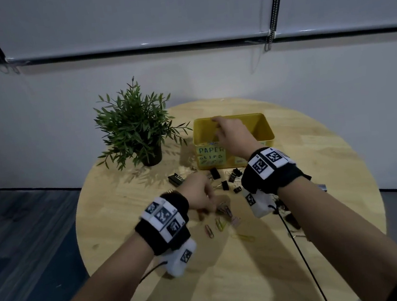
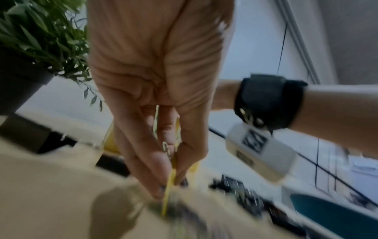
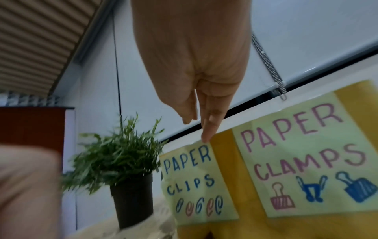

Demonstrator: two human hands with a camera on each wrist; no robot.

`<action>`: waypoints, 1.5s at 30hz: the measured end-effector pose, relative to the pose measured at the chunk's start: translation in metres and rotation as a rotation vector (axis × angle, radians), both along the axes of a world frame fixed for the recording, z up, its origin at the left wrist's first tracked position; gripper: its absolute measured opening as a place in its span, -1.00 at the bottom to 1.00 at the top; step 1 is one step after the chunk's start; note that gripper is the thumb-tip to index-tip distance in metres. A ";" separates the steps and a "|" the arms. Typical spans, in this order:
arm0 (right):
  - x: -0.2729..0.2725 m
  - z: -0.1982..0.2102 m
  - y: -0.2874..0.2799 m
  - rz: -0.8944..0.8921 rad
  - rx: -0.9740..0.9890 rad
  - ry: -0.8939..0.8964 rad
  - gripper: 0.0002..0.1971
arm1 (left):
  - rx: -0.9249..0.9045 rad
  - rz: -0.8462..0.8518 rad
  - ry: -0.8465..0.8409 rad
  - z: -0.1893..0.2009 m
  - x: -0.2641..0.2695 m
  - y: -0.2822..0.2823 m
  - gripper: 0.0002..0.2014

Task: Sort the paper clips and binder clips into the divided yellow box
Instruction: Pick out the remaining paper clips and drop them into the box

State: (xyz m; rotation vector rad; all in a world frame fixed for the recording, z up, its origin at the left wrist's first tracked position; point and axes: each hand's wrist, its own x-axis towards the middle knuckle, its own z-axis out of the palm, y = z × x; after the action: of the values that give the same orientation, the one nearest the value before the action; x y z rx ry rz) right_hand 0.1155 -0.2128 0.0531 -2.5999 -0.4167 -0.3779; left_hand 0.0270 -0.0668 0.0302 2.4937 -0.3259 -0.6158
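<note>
The yellow box (image 1: 267,129) stands at the back of the round table, with a "PAPER CLIPS" label (image 3: 192,177) on its left half and a "PAPER CLAMPS" label (image 3: 302,153) on its right. My right hand (image 1: 222,125) hovers over the left compartment, fingers (image 3: 206,134) straight and holding nothing. My left hand (image 1: 205,200) is low over the loose coloured paper clips (image 1: 222,220). Its fingertips pinch a yellow paper clip (image 2: 170,181), though the left wrist view is blurred. Black binder clips (image 1: 226,180) lie scattered just in front of the box.
A potted green plant (image 1: 135,130) stands left of the box. A larger black binder clip (image 1: 176,179) lies near the plant's pot. More dark clips (image 1: 290,216) sit under my right forearm. The wooden table (image 1: 126,221) ends near a white wall.
</note>
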 end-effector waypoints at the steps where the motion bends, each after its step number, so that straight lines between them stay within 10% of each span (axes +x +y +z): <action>1: -0.003 0.000 -0.005 -0.005 0.034 -0.041 -0.57 | -0.089 0.043 -0.021 0.012 0.005 -0.001 -0.93; 6: -0.020 0.000 -0.034 -0.029 0.115 -0.196 -0.65 | -0.455 0.341 -0.474 0.060 0.051 -0.014 -0.90; 12: -0.044 -0.014 -0.053 -0.014 0.145 -0.232 -0.74 | -0.374 0.559 -0.739 0.025 0.093 -0.031 -0.92; 17: -0.060 -0.027 -0.050 0.048 0.105 -0.169 -0.79 | -0.098 0.401 -0.728 0.011 0.103 -0.029 -0.68; 25: -0.127 -0.053 -0.026 0.430 -0.354 0.276 -0.61 | -0.233 0.195 -0.751 0.031 0.047 -0.020 -0.74; 31: -0.163 -0.053 -0.033 0.419 -0.453 0.316 -0.49 | 0.008 0.024 -0.489 0.009 -0.007 -0.007 -0.73; 37: -0.139 -0.041 -0.058 0.089 -0.676 0.579 -0.39 | 0.646 -0.228 -0.023 0.014 -0.049 0.007 -0.74; 45: -0.179 -0.052 -0.052 0.246 -0.853 0.560 -0.38 | 0.727 -0.333 0.141 -0.016 -0.099 -0.021 -0.30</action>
State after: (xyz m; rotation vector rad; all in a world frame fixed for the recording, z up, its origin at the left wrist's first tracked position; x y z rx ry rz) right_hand -0.0636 -0.2646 0.0011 -3.2022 -0.8042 0.7652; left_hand -0.0719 -0.0875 0.0143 3.0777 -0.5452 -1.2161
